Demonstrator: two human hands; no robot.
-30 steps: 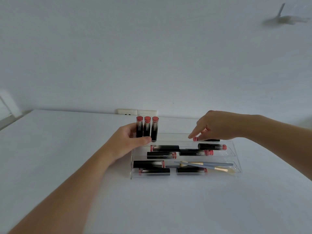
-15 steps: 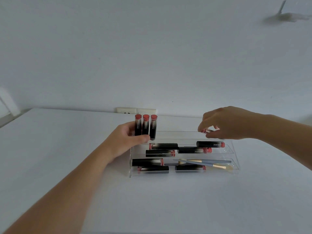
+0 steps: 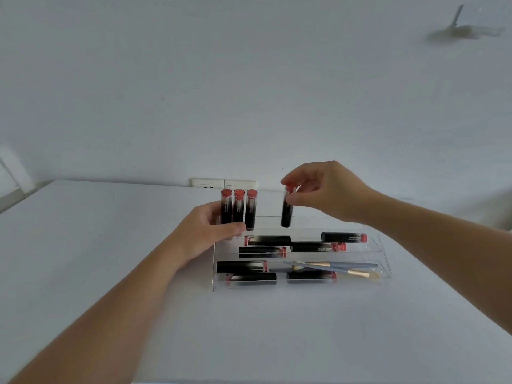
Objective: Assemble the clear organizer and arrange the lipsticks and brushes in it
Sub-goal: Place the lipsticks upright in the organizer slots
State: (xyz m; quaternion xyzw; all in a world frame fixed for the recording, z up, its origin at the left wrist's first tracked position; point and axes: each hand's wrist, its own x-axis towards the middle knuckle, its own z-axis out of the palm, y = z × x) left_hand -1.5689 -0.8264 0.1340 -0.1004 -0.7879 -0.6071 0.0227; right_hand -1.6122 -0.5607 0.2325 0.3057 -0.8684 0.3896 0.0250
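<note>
Standing lipsticks up in the organizer (image 3: 383, 246): left hand (image 3: 203, 234) gripping three upright lipsticks (image 3: 238, 207), right hand (image 3: 324, 189) pinching a fourth lipstick (image 3: 286, 212) above the back row. Next, probably: lower it upright beside the three.

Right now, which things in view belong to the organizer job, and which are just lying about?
Job:
clear organizer
three upright lipsticks held by left hand
lipstick pinched by right hand
lying lipsticks
two brushes

Lying about:
wall socket
white table
</note>
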